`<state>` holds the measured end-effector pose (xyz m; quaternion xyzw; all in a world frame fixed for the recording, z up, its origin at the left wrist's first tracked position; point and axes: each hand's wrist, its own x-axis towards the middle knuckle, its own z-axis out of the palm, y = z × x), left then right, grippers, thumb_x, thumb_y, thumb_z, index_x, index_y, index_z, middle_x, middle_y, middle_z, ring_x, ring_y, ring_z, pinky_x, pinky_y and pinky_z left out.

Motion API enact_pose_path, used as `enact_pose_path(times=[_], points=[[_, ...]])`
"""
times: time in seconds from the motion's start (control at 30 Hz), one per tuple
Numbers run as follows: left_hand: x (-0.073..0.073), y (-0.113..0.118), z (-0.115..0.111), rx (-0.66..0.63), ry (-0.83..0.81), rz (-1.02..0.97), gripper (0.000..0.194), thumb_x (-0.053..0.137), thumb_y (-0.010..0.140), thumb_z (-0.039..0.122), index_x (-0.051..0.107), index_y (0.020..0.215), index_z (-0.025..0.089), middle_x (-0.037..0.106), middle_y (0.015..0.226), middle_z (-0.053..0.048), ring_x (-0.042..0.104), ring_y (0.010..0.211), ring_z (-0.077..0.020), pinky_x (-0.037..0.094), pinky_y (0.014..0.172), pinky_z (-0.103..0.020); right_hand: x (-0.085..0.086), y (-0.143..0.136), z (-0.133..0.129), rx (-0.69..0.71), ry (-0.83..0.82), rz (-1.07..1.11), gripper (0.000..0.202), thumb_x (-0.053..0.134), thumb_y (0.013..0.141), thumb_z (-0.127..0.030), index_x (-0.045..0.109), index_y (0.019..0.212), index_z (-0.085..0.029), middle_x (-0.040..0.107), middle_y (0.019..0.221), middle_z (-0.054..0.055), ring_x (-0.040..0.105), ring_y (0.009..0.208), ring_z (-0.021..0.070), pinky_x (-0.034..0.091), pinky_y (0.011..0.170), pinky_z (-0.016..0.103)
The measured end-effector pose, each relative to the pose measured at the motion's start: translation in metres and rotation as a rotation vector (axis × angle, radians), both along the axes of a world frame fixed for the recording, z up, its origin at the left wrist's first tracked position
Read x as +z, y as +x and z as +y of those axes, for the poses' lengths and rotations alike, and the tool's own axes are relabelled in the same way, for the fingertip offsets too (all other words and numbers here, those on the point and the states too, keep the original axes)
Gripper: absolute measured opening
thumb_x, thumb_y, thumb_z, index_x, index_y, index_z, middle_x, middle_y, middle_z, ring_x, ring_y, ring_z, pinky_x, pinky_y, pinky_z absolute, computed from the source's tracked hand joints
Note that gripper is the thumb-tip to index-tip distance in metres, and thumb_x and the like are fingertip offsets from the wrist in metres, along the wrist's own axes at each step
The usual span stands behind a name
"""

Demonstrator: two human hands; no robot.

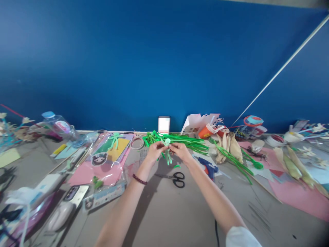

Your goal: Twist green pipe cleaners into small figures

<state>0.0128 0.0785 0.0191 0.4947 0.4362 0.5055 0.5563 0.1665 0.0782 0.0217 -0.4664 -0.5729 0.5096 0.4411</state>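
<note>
In front of me, raised above the table, is a small pale-green figure point(168, 160) with a round top and dangling strands, apparently bent from fuzzy pipe cleaners. My left hand point(155, 151) pinches it from one side. From the other side, the fingers of my right hand point(180, 151) are closed on it too. Black-handled scissors point(178, 179) lie below the hands, blades pointing left. A green scrap point(177, 166) rests just above them. Behind my hands lies a bundle of bright green pipe cleaners point(191, 141). A similar pale-green figure point(114, 140) lies on the papers to the left.
A blue glue gun point(208, 167) lies beside my right forearm. Dried husks point(235, 150) and orange cups point(206, 131) stand farther right. On the left are pink paper point(84, 174), a phone point(73, 195), a mouse point(61, 215) and a plastic bottle point(58, 122). A blue partition point(164, 68) closes the back.
</note>
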Motion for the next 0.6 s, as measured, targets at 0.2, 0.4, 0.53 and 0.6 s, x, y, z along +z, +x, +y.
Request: enact_pose_path(times=[0.2, 0.4, 0.53, 0.6], points=[[0.003, -0.004, -0.002, -0.040, -0.045, -0.022, 0.029, 0.077, 0.057, 0.037, 0.064, 0.071, 0.015, 0.059, 0.064, 0.000, 0.052, 0.058, -0.0111, 0.041, 0.057, -0.024, 0.005, 0.002, -0.001, 0.043, -0.072, 0.142, 0.031, 0.073, 0.060, -0.046, 0.067, 0.066, -0.016, 0.060, 0.060, 0.000, 0.054, 0.059, 0.0124, 0.044, 0.057, 0.025], [0.008, -0.010, -0.003, 0.039, 0.192, 0.055, 0.038, 0.066, 0.074, 0.033, 0.058, 0.109, 0.021, 0.060, 0.091, -0.004, 0.059, 0.073, -0.0140, 0.048, 0.064, -0.027, 0.004, 0.000, 0.001, 0.001, -0.046, 0.103, 0.029, 0.072, 0.061, -0.044, 0.064, 0.066, -0.017, 0.059, 0.057, -0.001, 0.053, 0.055, 0.0119, 0.044, 0.057, 0.026], [0.011, -0.017, -0.002, 0.158, 0.637, 0.475, 0.026, 0.058, 0.082, 0.028, 0.060, 0.107, 0.022, 0.058, 0.106, -0.007, 0.058, 0.094, -0.0188, 0.049, 0.079, -0.033, 0.005, 0.002, 0.001, 0.003, -0.045, 0.092, 0.028, 0.070, 0.062, -0.044, 0.062, 0.065, -0.017, 0.057, 0.057, -0.002, 0.053, 0.055, 0.0120, 0.043, 0.059, 0.027], [0.012, -0.020, -0.001, 0.220, 0.824, 0.669, 0.017, 0.055, 0.084, 0.026, 0.064, 0.097, 0.021, 0.059, 0.107, -0.008, 0.055, 0.102, -0.0205, 0.046, 0.088, -0.036, 0.005, 0.003, 0.001, 0.020, -0.052, 0.095, 0.029, 0.070, 0.062, -0.044, 0.061, 0.064, -0.017, 0.057, 0.057, -0.002, 0.053, 0.055, 0.0122, 0.043, 0.060, 0.027]])
